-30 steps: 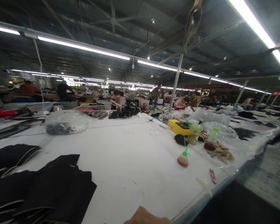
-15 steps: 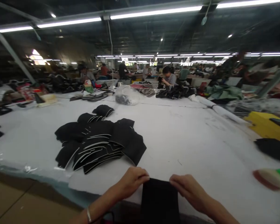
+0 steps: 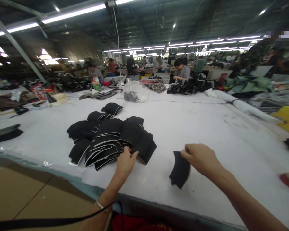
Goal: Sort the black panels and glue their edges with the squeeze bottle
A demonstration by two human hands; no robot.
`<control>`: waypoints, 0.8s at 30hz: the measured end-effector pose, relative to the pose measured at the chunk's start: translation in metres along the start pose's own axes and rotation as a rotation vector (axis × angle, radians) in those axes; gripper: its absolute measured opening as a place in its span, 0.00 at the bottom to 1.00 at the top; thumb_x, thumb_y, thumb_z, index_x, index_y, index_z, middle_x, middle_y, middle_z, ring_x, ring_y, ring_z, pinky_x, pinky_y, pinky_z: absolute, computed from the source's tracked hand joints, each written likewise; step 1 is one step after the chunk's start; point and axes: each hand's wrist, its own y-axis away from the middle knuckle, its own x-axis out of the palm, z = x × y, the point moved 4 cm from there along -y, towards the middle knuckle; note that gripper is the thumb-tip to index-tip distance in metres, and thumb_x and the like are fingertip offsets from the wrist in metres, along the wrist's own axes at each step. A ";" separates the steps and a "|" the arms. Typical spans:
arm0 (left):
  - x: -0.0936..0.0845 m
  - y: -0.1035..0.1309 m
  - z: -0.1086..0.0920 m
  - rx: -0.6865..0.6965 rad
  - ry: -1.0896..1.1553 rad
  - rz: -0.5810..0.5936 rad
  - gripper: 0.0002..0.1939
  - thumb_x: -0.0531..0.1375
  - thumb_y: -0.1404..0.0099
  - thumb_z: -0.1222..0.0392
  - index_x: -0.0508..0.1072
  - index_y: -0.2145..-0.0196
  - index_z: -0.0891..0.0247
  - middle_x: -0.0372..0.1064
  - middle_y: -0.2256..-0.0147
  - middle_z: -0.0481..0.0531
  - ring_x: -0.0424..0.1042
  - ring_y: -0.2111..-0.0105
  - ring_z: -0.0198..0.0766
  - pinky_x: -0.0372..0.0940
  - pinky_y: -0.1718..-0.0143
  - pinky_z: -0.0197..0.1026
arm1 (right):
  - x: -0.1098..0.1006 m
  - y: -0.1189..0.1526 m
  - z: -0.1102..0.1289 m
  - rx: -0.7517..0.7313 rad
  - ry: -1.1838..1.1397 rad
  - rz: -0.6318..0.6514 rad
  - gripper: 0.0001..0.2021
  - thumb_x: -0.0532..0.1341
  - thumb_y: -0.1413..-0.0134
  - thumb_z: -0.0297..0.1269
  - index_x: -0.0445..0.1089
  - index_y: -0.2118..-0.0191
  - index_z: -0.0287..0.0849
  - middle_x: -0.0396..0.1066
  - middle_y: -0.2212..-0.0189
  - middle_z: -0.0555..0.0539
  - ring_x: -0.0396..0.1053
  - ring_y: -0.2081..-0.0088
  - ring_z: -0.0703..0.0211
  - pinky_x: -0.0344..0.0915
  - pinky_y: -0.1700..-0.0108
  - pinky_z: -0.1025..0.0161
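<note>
A spread pile of black curved pieces with pale edges [image 3: 106, 134] lies on the white table, left of centre. My left hand [image 3: 125, 163] is at the pile's near right edge, thumb and forefinger apart, with nothing visible between them. To the right, my right hand [image 3: 198, 157] pinches the upper right corner of a single black piece [image 3: 180, 170], which hangs tilted just over the table surface. Whether its lower edge touches the table I cannot tell.
The white table's near edge [image 3: 163, 208] runs below both hands. Farther back are a clear plastic bag [image 3: 136, 91], dark bundles [image 3: 188, 86] and a white roll [image 3: 245, 106]. A yellow object [image 3: 287, 120] stands at the right. Other people work beyond the table.
Both hands held a black piece at the near edge; my left hand has let go and moved up-left to the pile. My right hand has carried a piece forward onto the table area. The view has shifted.
</note>
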 end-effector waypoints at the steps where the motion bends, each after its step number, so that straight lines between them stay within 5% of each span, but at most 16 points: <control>1: 0.010 0.000 0.006 -0.069 0.155 -0.007 0.14 0.60 0.37 0.52 0.63 0.60 0.64 0.72 0.73 0.52 0.74 0.68 0.46 0.66 0.63 0.46 | 0.004 -0.010 0.010 -0.013 -0.008 -0.005 0.14 0.53 0.42 0.36 0.68 0.77 0.41 0.73 0.73 0.43 0.70 0.70 0.53 0.49 0.73 0.62; 4: 0.041 0.000 0.018 -0.270 0.719 -0.048 0.21 0.65 0.43 0.52 0.61 0.58 0.65 0.73 0.70 0.53 0.74 0.72 0.40 0.68 0.69 0.41 | 0.020 -0.034 0.034 -0.003 -0.077 -0.053 0.16 0.50 0.38 0.39 0.72 0.69 0.39 0.74 0.68 0.38 0.72 0.66 0.48 0.55 0.69 0.61; 7: 0.055 0.001 0.010 -0.292 1.002 -0.018 0.20 0.65 0.47 0.54 0.66 0.59 0.68 0.72 0.69 0.53 0.72 0.74 0.35 0.66 0.73 0.36 | 0.038 -0.045 0.046 0.011 -0.245 -0.039 0.19 0.49 0.36 0.44 0.73 0.65 0.39 0.74 0.67 0.38 0.72 0.63 0.47 0.60 0.66 0.59; 12: 0.036 0.014 -0.017 -0.148 0.870 0.092 0.11 0.61 0.45 0.57 0.70 0.66 0.67 0.64 0.81 0.44 0.63 0.81 0.31 0.56 0.80 0.32 | 0.062 -0.040 0.027 -0.073 -0.562 0.222 0.09 0.60 0.45 0.37 0.72 0.70 0.37 0.72 0.74 0.43 0.70 0.74 0.58 0.61 0.72 0.65; 17: 0.013 0.035 -0.052 0.270 0.575 0.034 0.08 0.57 0.37 0.57 0.71 0.70 0.63 0.66 0.73 0.48 0.67 0.71 0.35 0.61 0.70 0.34 | 0.075 -0.026 -0.014 0.100 -0.871 0.295 0.08 0.57 0.48 0.33 0.69 0.72 0.36 0.66 0.81 0.49 0.63 0.83 0.64 0.56 0.84 0.69; 20: 0.021 0.049 -0.068 0.534 0.548 0.080 0.08 0.56 0.34 0.60 0.75 0.65 0.62 0.71 0.63 0.53 0.69 0.59 0.40 0.64 0.57 0.39 | 0.086 -0.019 -0.028 0.141 -1.047 0.349 0.07 0.59 0.50 0.34 0.68 0.74 0.36 0.61 0.84 0.52 0.60 0.83 0.66 0.53 0.85 0.72; 24: 0.054 0.059 -0.061 0.648 0.637 0.310 0.11 0.54 0.39 0.70 0.75 0.65 0.63 0.73 0.60 0.56 0.71 0.57 0.40 0.65 0.52 0.42 | 0.110 -0.011 -0.045 0.323 -1.405 0.412 0.13 0.59 0.46 0.43 0.68 0.69 0.36 0.64 0.81 0.51 0.63 0.81 0.65 0.59 0.81 0.71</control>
